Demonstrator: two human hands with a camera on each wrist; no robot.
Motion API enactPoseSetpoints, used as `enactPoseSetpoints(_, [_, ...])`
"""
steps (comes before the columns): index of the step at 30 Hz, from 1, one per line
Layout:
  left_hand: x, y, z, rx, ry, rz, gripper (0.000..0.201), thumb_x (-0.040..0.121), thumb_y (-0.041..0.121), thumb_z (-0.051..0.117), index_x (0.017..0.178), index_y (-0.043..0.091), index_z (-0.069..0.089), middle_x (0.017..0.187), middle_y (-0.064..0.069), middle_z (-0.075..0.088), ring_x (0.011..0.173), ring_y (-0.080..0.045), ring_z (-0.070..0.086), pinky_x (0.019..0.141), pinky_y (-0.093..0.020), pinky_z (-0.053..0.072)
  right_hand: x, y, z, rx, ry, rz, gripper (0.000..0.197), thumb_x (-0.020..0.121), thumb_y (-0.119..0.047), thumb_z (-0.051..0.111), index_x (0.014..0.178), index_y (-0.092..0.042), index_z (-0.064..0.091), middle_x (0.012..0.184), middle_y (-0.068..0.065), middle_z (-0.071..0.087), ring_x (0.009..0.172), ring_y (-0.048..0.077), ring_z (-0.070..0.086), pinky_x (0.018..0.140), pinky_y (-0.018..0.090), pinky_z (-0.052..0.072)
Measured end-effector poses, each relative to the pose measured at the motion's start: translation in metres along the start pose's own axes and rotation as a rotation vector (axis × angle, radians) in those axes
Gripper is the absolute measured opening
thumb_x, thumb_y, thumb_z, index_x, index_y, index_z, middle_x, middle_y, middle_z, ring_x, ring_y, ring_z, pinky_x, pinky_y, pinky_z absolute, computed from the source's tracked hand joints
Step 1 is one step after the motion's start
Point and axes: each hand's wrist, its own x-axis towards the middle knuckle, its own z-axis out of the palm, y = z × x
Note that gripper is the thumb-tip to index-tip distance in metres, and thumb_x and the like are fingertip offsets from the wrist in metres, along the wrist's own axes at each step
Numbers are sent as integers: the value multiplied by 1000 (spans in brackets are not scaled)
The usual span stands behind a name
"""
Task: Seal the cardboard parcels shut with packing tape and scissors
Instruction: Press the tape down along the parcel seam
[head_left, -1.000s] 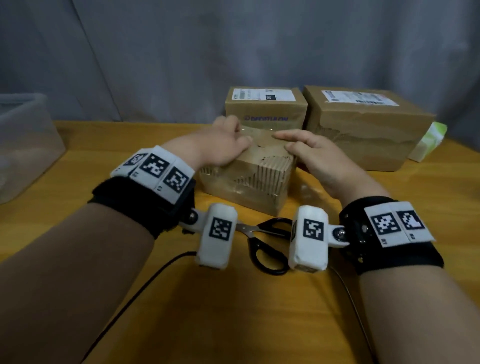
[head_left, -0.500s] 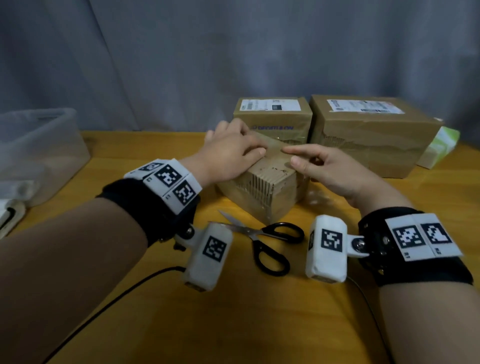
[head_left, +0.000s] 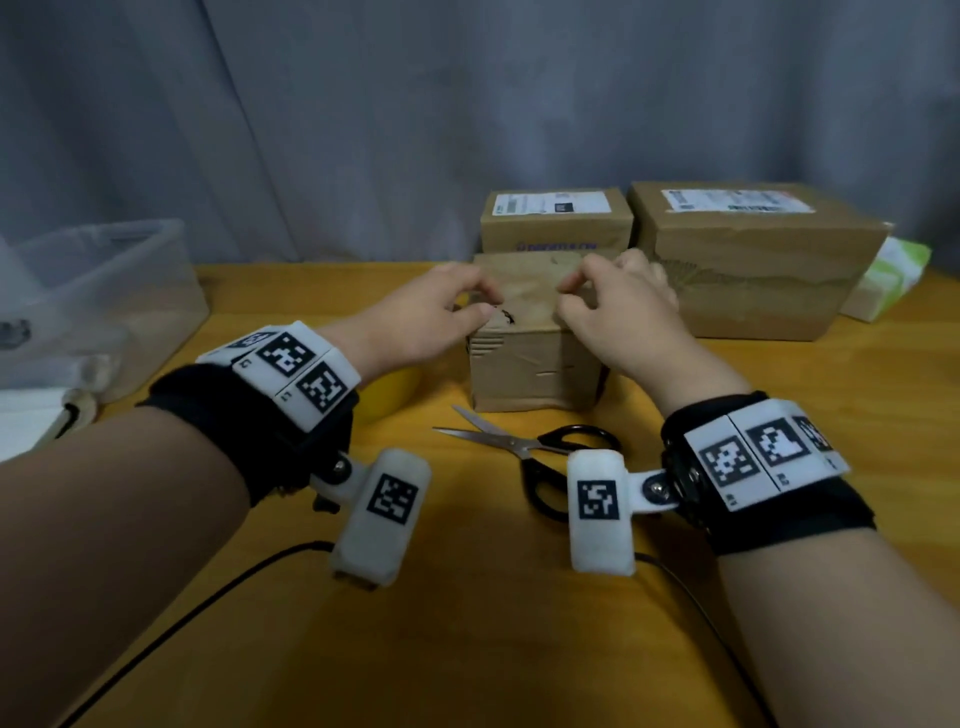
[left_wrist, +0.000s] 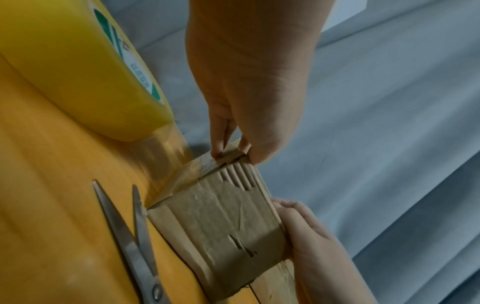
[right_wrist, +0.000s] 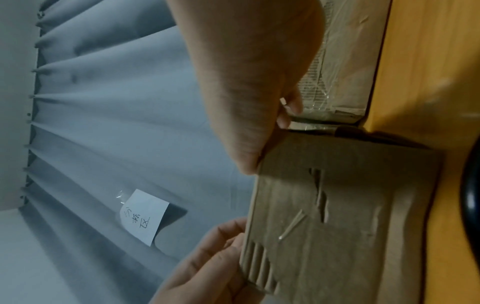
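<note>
A small worn cardboard box (head_left: 535, 364) stands on the table in front of me, one flat side facing me. My left hand (head_left: 485, 306) pinches its top left edge with curled fingers, seen close in the left wrist view (left_wrist: 230, 152). My right hand (head_left: 566, 301) grips the top right edge, thumb at the front and fingers over the top (right_wrist: 262, 144). A yellow tape roll (left_wrist: 85, 67) lies left of the box, and a clear strip of tape (left_wrist: 168, 170) runs from it onto the box's side. Black-handled scissors (head_left: 524, 452) lie just before the box with their blades apart.
Two bigger labelled parcels (head_left: 556, 223) (head_left: 753, 260) stand behind the small box. A clear plastic bin (head_left: 104, 291) sits at the far left, a green and white packet (head_left: 893, 275) at the far right. A black cable (head_left: 208, 597) trails over the near table. A grey curtain hangs behind.
The small box has been turned from corner-on to a flat side facing me. Both hands went from flat fingers on its top to curled fingers at its top edges.
</note>
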Motion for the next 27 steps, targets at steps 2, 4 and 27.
enactPoseSetpoints(2, [2,-1,1,17,-14,23,21,97,19,50,116,15,59,110,3,50,78,-2,43,67,-8,31,5,-6,2,-58,-47,-98,30,95,-23,45,121,-30,59,136,2,41,132,24,30,113,39,16])
enactPoseSetpoints(4, [6,-3,3,34,-23,42,21,97,18,49,115,14,59,109,3,49,74,0,43,68,-11,30,11,-10,7,-44,-117,-196,40,96,-13,39,128,-28,58,138,0,48,133,20,35,118,42,6])
enactPoseSetpoints(27, [27,-7,-12,306,-290,250,20,96,38,45,109,25,55,130,0,24,92,-11,40,88,-18,31,21,-5,16,40,-110,-94,35,96,-14,38,123,-23,59,138,3,44,132,25,29,106,30,23])
